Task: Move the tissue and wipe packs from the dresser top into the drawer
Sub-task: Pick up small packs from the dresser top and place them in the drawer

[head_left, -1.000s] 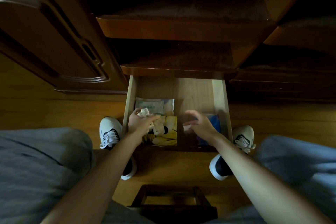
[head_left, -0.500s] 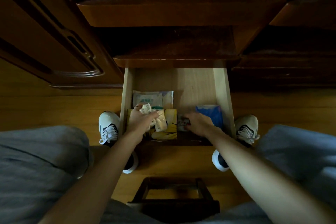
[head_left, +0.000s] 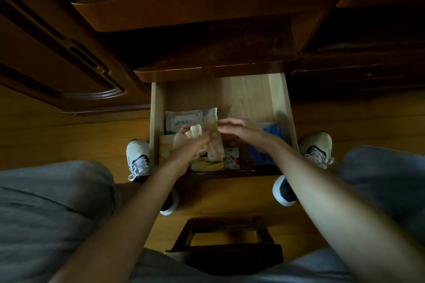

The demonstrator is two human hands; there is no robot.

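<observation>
The light wooden drawer (head_left: pixel 279 99) stands pulled out below the dark dresser top (head_left: pixel 207 14). Inside lie a white-and-green wipe pack (head_left: pixel 182 122), a yellow pack (head_left: pixel 207 165), a small white printed pack (head_left: pixel 231 158), a pale clear pack (head_left: pixel 215 147) and a blue pack (head_left: pixel 268 145). My left hand (head_left: pixel 187 147) hovers over the yellow pack and grips a crumpled pale tissue (head_left: pixel 195 131). With its fingers straight and pointing left, my right hand (head_left: pixel 243 131) hovers over the drawer's middle and holds nothing.
A dark carved cabinet door (head_left: pixel 69 57) stands to the left of the drawer. My two white shoes (head_left: pixel 138 156) (head_left: pixel 318 147) flank it on the wooden floor. A small dark stool (head_left: pixel 226 243) sits between my knees.
My right hand has lifted off the small pack at the drawer's front and moved up and left, fingers spread. My left hand stays put with the crumpled tissue.
</observation>
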